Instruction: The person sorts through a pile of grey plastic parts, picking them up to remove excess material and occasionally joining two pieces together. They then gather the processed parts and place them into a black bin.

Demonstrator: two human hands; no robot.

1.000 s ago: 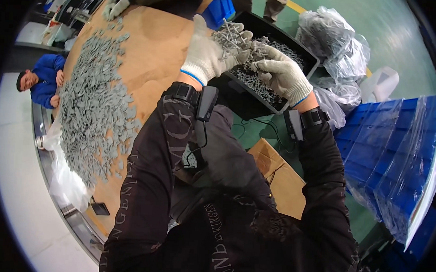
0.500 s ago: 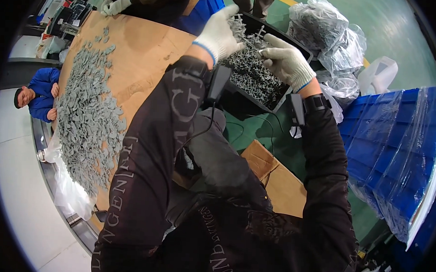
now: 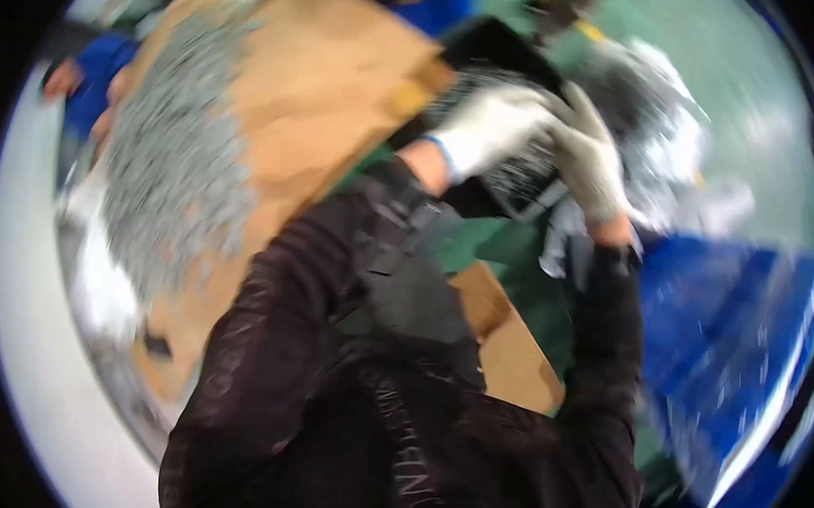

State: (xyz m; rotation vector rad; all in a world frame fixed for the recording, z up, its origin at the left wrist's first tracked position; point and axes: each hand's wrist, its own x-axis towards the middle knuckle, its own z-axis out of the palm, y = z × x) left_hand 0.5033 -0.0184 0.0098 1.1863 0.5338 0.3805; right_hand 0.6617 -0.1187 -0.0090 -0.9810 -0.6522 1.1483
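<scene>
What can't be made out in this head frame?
- Whole head view: motion blur smears everything.
- Left hand and right hand: gloved, over the black tray; blur hides whether either grips anything.
- Tray contents: grey smear, partly covered by both hands; single pieces unreadable.
- Grey pile on the cardboard: shapes of parts lost to blur.
- Blue stack, right: blurred, cut by the fisheye rim.

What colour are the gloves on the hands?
White, the left hand glove with a blue cuff; seen in the head view.
</scene>
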